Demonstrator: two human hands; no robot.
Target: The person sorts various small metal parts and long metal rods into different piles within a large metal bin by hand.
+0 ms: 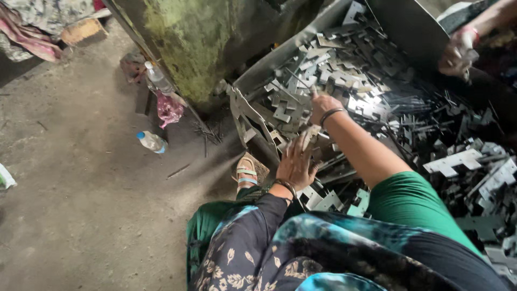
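Hands work at the near edge of a large heap of flat stamped metal pieces (344,75) that fills a metal tray (280,56) and spills toward the person's lap. The right hand (323,106) reaches farther into the heap, its back to the camera and its fingers curled down among the pieces; whether they grip one cannot be told, since the fingertips are hidden. The left hand (295,164) lies nearer the body with its fingers spread loosely, resting on a pale metal piece (308,136) that points up and away toward the right hand. That piece sits between the two hands, with its long axis running roughly along the line that joins them, so the left hand is the closer one. Another person's hand (456,54) works at the far right edge of the heap, well apart. A plastic bottle (151,141) lies on the concrete floor (81,188) to the left.
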